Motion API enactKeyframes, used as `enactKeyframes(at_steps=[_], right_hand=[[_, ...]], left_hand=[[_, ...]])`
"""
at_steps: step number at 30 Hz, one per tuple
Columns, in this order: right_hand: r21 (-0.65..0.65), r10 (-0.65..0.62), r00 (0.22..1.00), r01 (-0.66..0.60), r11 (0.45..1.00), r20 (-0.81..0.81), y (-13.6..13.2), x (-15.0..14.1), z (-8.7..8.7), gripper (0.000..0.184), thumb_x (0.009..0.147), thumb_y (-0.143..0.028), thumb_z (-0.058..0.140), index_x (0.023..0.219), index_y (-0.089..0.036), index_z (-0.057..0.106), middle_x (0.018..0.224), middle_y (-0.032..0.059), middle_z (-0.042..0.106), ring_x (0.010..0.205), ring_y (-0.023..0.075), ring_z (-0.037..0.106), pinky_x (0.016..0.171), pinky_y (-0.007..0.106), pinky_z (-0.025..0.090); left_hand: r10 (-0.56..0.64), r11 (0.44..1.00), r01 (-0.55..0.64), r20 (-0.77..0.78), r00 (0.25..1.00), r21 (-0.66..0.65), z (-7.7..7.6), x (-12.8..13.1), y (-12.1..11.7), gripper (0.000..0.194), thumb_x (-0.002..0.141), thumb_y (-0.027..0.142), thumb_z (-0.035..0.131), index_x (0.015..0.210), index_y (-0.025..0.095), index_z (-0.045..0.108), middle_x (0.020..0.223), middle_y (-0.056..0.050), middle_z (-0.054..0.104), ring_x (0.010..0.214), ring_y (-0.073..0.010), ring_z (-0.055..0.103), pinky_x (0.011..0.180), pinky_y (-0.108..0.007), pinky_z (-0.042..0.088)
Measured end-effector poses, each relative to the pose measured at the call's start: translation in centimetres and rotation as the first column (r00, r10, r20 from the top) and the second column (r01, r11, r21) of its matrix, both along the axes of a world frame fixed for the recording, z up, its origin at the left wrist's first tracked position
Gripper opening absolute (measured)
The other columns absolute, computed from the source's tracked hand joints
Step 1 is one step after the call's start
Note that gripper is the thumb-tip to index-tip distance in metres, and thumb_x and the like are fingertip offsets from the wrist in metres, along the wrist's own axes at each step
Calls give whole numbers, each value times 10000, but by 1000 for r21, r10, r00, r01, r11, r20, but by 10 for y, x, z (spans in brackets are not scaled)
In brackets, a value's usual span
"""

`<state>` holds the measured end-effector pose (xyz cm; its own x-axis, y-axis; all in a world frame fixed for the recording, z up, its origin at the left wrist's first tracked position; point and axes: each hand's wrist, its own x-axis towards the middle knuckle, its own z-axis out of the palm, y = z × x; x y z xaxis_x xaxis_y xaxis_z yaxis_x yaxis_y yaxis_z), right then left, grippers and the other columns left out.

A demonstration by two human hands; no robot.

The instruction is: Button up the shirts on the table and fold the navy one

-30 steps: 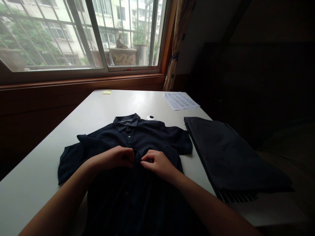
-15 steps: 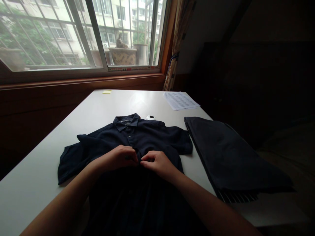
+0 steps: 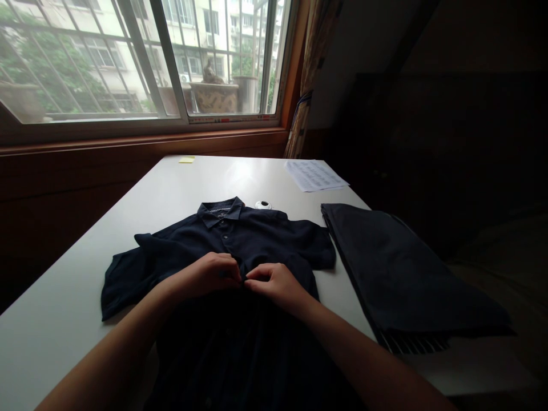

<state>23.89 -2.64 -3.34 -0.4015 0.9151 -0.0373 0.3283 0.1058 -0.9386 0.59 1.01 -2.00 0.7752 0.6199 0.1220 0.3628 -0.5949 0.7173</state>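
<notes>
Short-sleeved button-up shirt [image 3: 269, 237], dark navy, collar toward the window [image 3: 222, 63], laid on a white surface [image 3: 128, 211]. Left hand [image 3: 214, 273]: fingers curled, pinching the shirt's front placket. Right hand [image 3: 274, 282]: thumb and forefinger pinching the same placket, just beside. Folded dark garment [image 3: 402, 268]: right of the shirt. Printed sheets [image 3: 314, 174]: far right corner.

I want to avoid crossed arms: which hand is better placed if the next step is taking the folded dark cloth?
Probably the right hand, nearer the folded dark cloth, though its fingers are at the shirt. The left hand would reach across.
</notes>
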Motion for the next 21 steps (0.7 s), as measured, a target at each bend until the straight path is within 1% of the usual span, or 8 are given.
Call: enactKeyframes(at_steps=[7, 10, 11, 13, 15, 16, 18, 21], right_hand=[[-31, 32, 999, -32, 999, -15, 2, 2, -2, 216, 800, -314, 699, 926, -170, 800, 882, 44, 777, 826, 213, 695, 720, 266, 490], [-26, 44, 999, -45, 999, -10, 1, 3, -1, 231, 813, -331, 687, 931, -168, 799, 891, 41, 776, 834, 214, 688, 719, 262, 482], [-22, 49, 999, -49, 999, -4, 1, 3, 0, 237, 833, -343, 666, 920, -166, 799, 878, 36, 774, 820, 209, 684, 708, 259, 475], [-14, 54, 998, -54, 998, 15, 1, 3, 2, 279, 880, -367, 606, 870, -161, 795, 812, 25, 760, 753, 189, 666, 663, 253, 455], [-16, 57, 998, -56, 998, 28, 2, 3, 2, 325, 907, -377, 564, 830, -156, 788, 742, 16, 738, 687, 172, 644, 621, 251, 432], [-17, 58, 998, -58, 998, 28, 2, 4, 3, 322, 907, -372, 562, 832, -155, 788, 733, 15, 734, 683, 172, 643, 618, 251, 430], [-12, 68, 998, -67, 998, 18, 3, 4, 2, 276, 886, -340, 585, 871, -161, 795, 784, 21, 752, 741, 189, 666, 655, 255, 449], [2, 91, 996, -91, 996, 0, 4, 5, 0, 223, 841, -272, 624, 938, -177, 801, 907, 32, 777, 862, 223, 698, 748, 271, 485]], left_hand=[[16, 999, -16, 3, 1000, 30, 1, 1, 0, 131, 893, 277, 668, 887, 153, 709, 864, -51, 678, 798, -147, 634, 738, -227, 479], [49, 998, -49, -11, 999, 26, 2, 2, -2, 112, 878, 269, 683, 899, 161, 699, 862, -35, 690, 783, -139, 636, 722, -218, 479], [69, 998, -68, -17, 998, 12, 3, 3, -3, 120, 869, 269, 694, 925, 163, 689, 869, -29, 696, 778, -137, 639, 712, -215, 480], [99, 995, -99, -22, 995, -29, 3, 3, -4, 195, 854, 269, 714, 1014, 171, 661, 893, -20, 708, 773, -134, 648, 695, -211, 483], [101, 993, -102, -21, 995, -54, 3, 3, -5, 284, 852, 264, 722, 1111, 184, 636, 909, -15, 713, 773, -132, 656, 694, -210, 486], [94, 994, -95, -18, 995, -50, 3, 3, -5, 310, 856, 263, 721, 1144, 192, 632, 910, -13, 712, 773, -131, 657, 695, -210, 486], [70, 997, -71, -15, 997, -21, 2, 2, -4, 312, 866, 264, 712, 1165, 204, 645, 922, -19, 708, 796, -137, 659, 722, -218, 493], [30, 999, -30, -12, 999, 31, 1, 1, -2, 249, 882, 270, 693, 1122, 203, 682, 957, -41, 707, 856, -156, 658, 793, -244, 503]])
